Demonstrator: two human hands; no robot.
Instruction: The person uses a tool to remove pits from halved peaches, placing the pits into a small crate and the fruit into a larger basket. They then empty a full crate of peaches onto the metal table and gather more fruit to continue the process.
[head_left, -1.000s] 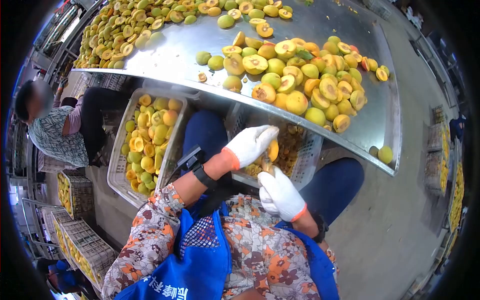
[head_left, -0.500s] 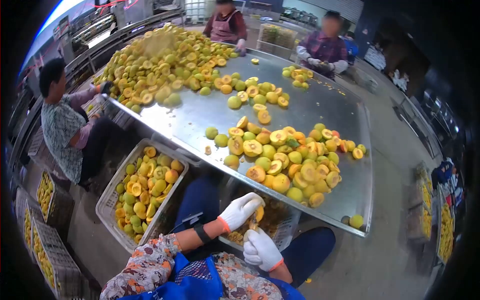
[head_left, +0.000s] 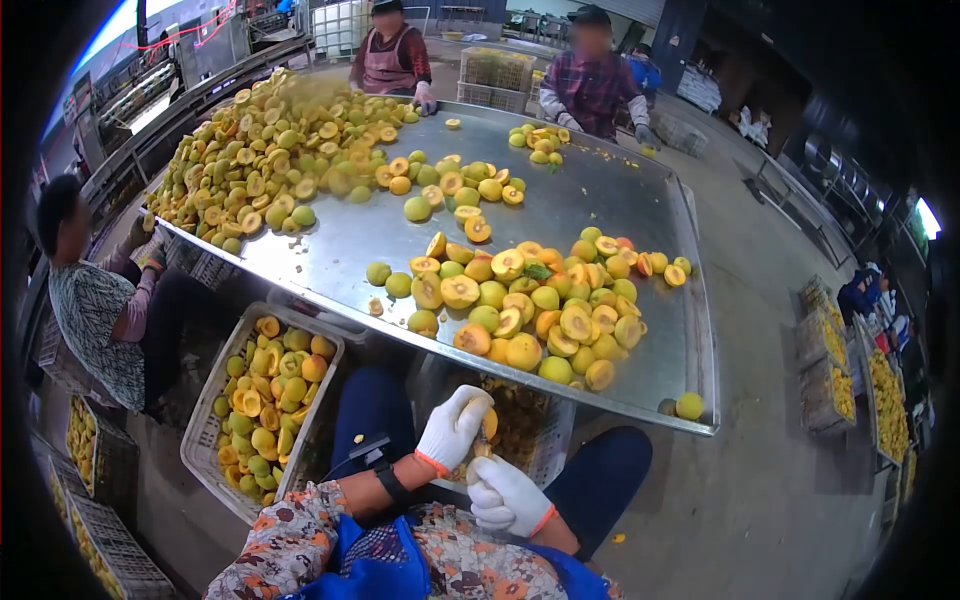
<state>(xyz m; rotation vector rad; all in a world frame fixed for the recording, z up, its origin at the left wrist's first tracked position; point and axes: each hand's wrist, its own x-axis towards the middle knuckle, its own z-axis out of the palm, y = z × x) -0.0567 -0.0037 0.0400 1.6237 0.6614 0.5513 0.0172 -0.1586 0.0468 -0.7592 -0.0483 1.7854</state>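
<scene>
My left hand (head_left: 453,432), in a white glove, is closed around a yellow peach half (head_left: 489,424) above the crate between my knees. My right hand (head_left: 507,497), gloved too, is a closed fist just below it. A small pale thing juts from this fist against the fruit; its kind I cannot make out. Beneath both hands, the crate (head_left: 556,445) holds brownish-yellow bits, partly hidden by my hands. Beyond them, a heap of peach halves (head_left: 548,300) lies near the close edge of the metal table (head_left: 640,205).
A crate of peach halves (head_left: 262,400) stands left of my knees. A larger peach pile (head_left: 270,150) covers the table's far left. One person (head_left: 95,300) sits at left; two others (head_left: 390,60) (head_left: 590,85) are across the table. Filled crates (head_left: 828,395) stand at right.
The view has turned right, so everything sits further left. My hands stay together at the peach half. The person at left has drawn a hand back from the pile; the far-right person's hands have parted.
</scene>
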